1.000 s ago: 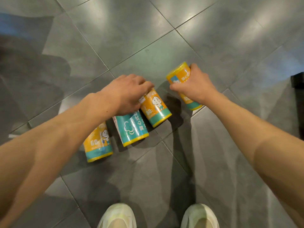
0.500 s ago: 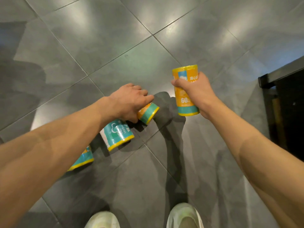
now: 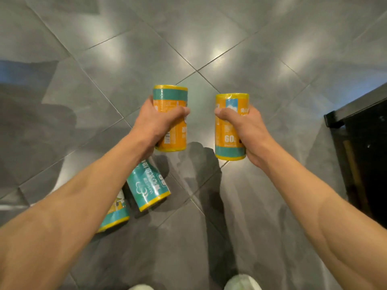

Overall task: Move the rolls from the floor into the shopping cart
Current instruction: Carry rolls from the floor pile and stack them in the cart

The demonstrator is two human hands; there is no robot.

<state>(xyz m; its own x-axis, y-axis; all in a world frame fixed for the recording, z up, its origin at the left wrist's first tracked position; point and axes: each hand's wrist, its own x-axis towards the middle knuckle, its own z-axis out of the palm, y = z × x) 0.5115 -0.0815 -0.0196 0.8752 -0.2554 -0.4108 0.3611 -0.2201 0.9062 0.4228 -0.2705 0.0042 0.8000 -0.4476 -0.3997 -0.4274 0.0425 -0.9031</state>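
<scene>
My left hand (image 3: 156, 124) grips an orange roll with a teal band (image 3: 173, 97), held upright above the floor. My right hand (image 3: 248, 130) grips a second orange roll (image 3: 229, 141), also upright, at about the same height. On the grey tiles below my left forearm lie two more rolls: a teal one (image 3: 147, 186) and an orange-and-teal one (image 3: 116, 214) that my arm partly covers. A black frame with a dark inside (image 3: 360, 122) shows at the right edge; I cannot tell whether it is the shopping cart.
The floor is glossy grey tile (image 3: 188, 38) with bright reflections. The tips of my light shoes (image 3: 240, 283) show at the bottom edge.
Both hands have risen from the floor. My left hand took hold of its roll and lifted it; the right roll went from lying to upright. The dark frame came into view at right.
</scene>
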